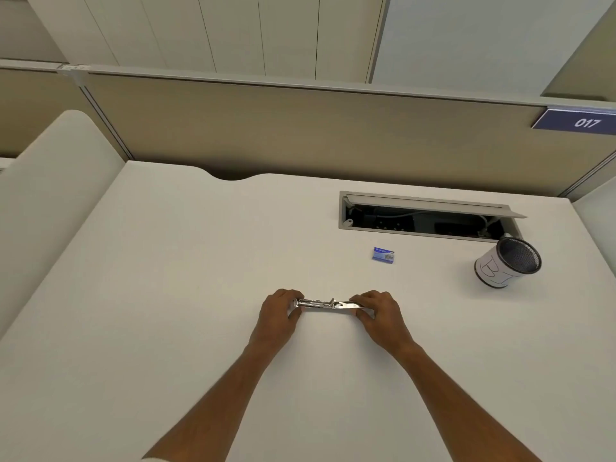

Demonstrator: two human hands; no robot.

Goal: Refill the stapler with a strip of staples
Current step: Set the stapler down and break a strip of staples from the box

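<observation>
A white worktop (166, 295) fills the head view. It is backed by a beige partition (300, 135) that carries a blue plate (581, 121) reading 017, cut off at the right edge. A pale rounded panel (50, 195) rises along the left side.

Near the middle of the worktop lies the stapler (328, 305), a bright metal length stretched flat between the hands. Both its ends are hidden. The left hand (280, 311) curls round one end and the right hand (378, 311) round the other, each with the thumb in front and the fingers behind. The exposed middle is small and glinting. Whether any staples sit in its channel cannot be told, nor exactly how its parts are folded out.

Beyond the stapler, well apart from the hands, a small blue staple box (384, 254) rests on the worktop. Its print is too small to read, and whether it is open cannot be told.

Behind the box, a cable hatch (423, 215) set into the worktop has its lid raised. Inside it are dim cables and dark sockets.

Near the hatch's right end stands a black mesh cup (506, 263) wrapped in white paper with hand-drawn letters. Its mouth shows only dark mesh.
</observation>
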